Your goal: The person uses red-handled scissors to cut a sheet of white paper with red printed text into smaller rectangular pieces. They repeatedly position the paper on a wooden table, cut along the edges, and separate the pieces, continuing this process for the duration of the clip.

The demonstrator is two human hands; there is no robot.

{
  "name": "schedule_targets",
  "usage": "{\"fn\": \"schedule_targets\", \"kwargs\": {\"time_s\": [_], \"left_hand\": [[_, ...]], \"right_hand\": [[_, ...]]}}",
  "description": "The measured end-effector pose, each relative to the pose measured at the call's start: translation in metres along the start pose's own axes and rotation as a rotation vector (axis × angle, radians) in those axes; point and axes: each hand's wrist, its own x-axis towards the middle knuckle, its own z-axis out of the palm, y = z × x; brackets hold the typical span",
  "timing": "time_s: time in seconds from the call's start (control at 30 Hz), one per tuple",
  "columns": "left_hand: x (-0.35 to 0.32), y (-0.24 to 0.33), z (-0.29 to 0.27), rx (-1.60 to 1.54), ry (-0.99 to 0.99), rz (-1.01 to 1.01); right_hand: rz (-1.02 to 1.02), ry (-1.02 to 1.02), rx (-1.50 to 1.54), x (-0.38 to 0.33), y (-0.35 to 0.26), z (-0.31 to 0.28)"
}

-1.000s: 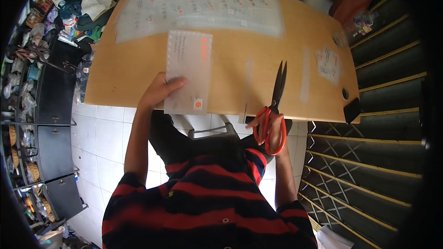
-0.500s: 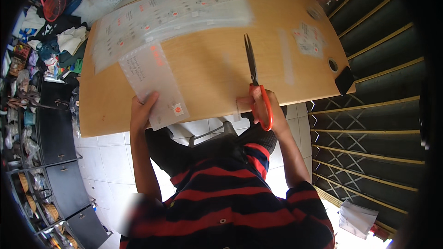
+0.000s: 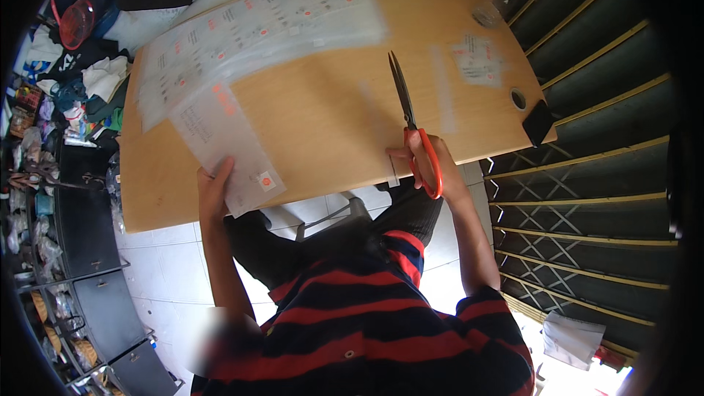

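Fingers on the left hand are shut on a cloudy plastic sheet, and fingers on the right hand are wrapped round the red handles of the scissors.

Far over at eight o'clock are dark grey cupboard doors. At ten o'clock there is a messy pile of clothes, with a red net basket above it.

Next comes the big brown bench. Its left part has lots of clear printed sheets lying flat at eleven o'clock. The plastic sheet in the left hand is at ten o'clock — it leans, and its top end points to eleven and comes right up to those flat sheets. I can't tell if they overlap. Its low corner pokes a bit past the near edge. The thumb is on top, and the other fingers are mostly hidden.

At six o'clock is the person's red and dark stripy shirt.

The scissors are at two o'clock, up above the bench, blades close together and tips pointing to just before twelve. One finger of the right hand sticks out to nine o'clock, next to a thin clear strip.

More to the right, near two o'clock, is a small bunch of clear plastic, then a roll of tape with a black phone just beside it — on the bench corner. A folding gate fills three o'clock.
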Motion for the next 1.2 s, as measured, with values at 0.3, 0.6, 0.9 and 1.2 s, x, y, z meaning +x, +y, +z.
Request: {"fn": "schedule_targets", "kwargs": {"time_s": [0.3, 0.6, 0.9, 1.2], "left_hand": [[0.002, -0.001, -0.003, -0.038, -0.03, -0.003], [0.0, 0.016, -0.004, 0.144, -0.251, -0.018], [0.029, 0.041, 0.009, 0.377, -0.629, -0.259], [0.077, 0.044, 0.064, 0.511, -0.724, -0.289]], "right_hand": [[0.079, 0.276, -0.055, 0.043, 0.021, -0.061], [-0.088, 0.121, 0.161, 0.03, 0.037, -0.041], [-0.247, -0.375, 0.149, -0.064, 0.043, 0.053], [-0.141, -0.437, -0.147, -0.078, 0.055, 0.069]]}}
